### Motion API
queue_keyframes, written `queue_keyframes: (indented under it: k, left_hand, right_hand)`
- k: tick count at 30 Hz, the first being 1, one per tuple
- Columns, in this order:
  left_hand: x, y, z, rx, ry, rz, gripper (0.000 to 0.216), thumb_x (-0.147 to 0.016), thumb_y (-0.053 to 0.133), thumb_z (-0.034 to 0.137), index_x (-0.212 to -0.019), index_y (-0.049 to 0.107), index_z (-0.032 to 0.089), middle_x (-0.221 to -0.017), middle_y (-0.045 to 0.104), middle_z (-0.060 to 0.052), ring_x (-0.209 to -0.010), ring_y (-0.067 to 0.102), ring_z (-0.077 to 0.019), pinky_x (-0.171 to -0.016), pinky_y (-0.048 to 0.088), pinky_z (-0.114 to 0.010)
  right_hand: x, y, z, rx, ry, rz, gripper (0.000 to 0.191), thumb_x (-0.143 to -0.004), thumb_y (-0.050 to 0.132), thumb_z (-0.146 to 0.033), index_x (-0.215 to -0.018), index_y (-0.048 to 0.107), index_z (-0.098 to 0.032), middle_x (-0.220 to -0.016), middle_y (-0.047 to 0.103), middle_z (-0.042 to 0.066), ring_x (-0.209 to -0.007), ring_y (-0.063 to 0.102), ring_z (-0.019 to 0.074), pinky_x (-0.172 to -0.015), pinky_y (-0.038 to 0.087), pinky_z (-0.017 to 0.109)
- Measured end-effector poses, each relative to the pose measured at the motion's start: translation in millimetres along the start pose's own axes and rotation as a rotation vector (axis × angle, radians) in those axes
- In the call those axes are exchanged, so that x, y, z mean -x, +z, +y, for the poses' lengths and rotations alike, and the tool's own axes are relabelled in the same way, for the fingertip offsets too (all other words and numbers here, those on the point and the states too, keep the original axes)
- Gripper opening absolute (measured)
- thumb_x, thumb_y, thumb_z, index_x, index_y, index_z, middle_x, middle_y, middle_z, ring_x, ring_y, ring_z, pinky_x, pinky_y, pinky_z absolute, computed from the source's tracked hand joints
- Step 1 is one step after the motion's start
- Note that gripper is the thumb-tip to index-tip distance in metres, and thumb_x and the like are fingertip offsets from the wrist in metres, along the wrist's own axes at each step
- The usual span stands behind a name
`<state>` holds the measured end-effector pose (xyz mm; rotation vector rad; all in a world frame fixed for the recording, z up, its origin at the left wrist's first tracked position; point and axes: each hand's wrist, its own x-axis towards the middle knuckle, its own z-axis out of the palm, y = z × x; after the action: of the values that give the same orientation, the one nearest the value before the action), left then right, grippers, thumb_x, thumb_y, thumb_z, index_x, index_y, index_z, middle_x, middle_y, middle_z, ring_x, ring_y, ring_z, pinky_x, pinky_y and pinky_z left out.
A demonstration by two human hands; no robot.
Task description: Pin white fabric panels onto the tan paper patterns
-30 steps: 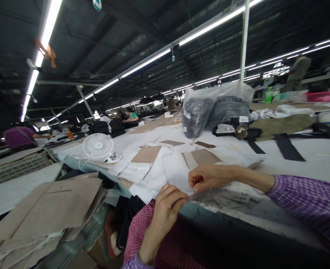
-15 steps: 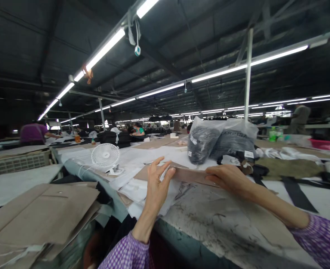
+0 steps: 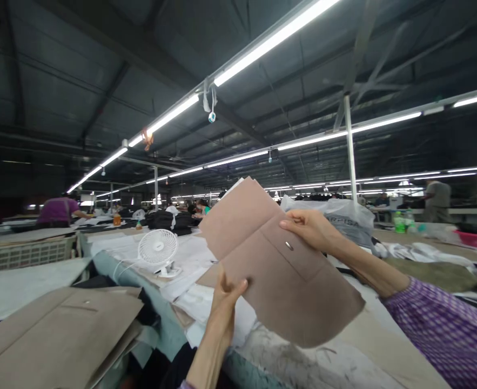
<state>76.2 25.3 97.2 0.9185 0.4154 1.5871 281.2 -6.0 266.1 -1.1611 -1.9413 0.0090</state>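
A tan fabric panel is held up tilted in front of me, above the table. It has a seam across it, a stitched rectangular outline and a small shiny slot-like mark inside that outline. My right hand pinches its upper right edge, thumb on the near face. Lower down, my left hand grips the left edge with the thumb in front; the other fingers are partly hidden behind the cloth. White paper or cloth sheets lie under and beside the panel.
A stack of similar tan panels lies at the lower left. On the table stand a small white fan and a clear plastic bag of dark goods. Olive cloth lies to the right. A person in purple is farther left.
The tan panel, seen nearly edge-on before, is now raised and turned with its broad face toward me. My left hand has gone from spread fingers to gripping its edge. The view has shifted slightly.
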Motion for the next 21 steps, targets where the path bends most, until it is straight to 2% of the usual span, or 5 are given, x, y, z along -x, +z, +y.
queue_keyframes:
  k: [3,6,11,17,21]
  left_hand:
    - [6.7,0.1,9.1,0.208,-0.104,-0.1,0.042,-0.064,0.083,0.021,-0.101,0.064,0.012,-0.098,0.075,-0.013,-0.102,0.069,-0.0294,-0.092,0.055,-0.041]
    - [8.3,-6.5,14.6,0.299,-0.11,0.022,0.031,-0.072,0.076,0.011,-0.101,0.064,0.012,-0.089,0.076,-0.009,-0.084,0.073,-0.0238,-0.079,0.06,-0.034]
    - [5.6,-32.2,26.5,0.322,-0.064,0.231,0.025,-0.078,0.066,0.001,-0.098,0.064,0.014,-0.082,0.076,-0.004,-0.074,0.074,-0.0173,-0.068,0.061,-0.025]
    - [-1.9,-60.9,38.9,0.341,0.046,0.238,0.022,-0.08,0.065,0.003,-0.1,0.065,0.013,-0.085,0.076,-0.006,-0.076,0.073,-0.0185,-0.076,0.061,-0.031]
    - [-1.0,-74.8,45.2,0.313,0.143,0.222,0.025,-0.077,0.069,0.008,-0.1,0.065,0.015,-0.087,0.076,-0.005,-0.08,0.073,-0.0186,-0.086,0.058,-0.034]
  right_hand:
    - [-6.1,8.3,-13.9,-0.207,0.048,-0.151,0.034,-0.082,0.054,-0.05,-0.081,0.059,-0.016,-0.076,0.065,0.003,-0.069,0.058,0.0184,-0.056,0.04,0.025]
    - [-8.3,7.2,-24.6,-0.397,0.103,-0.318,0.044,-0.091,0.046,-0.054,-0.089,0.063,-0.013,-0.086,0.068,0.008,-0.077,0.061,0.0194,-0.062,0.046,0.026]
    - [1.2,-1.3,-17.9,-0.607,0.224,-0.358,0.059,-0.097,0.036,-0.055,-0.13,0.052,-0.009,-0.121,0.063,0.018,-0.1,0.063,0.0212,-0.086,0.049,0.031]
    - [10.4,23.1,-23.3,-0.469,0.126,-0.499,0.061,-0.087,0.051,-0.06,-0.133,0.055,-0.019,-0.124,0.063,0.014,-0.11,0.061,0.0287,-0.096,0.047,0.042]
    - [14.4,40.7,-35.8,-0.316,0.029,-0.469,0.055,-0.085,0.047,-0.064,-0.12,0.066,-0.026,-0.126,0.063,0.009,-0.113,0.058,0.0339,-0.1,0.045,0.049]
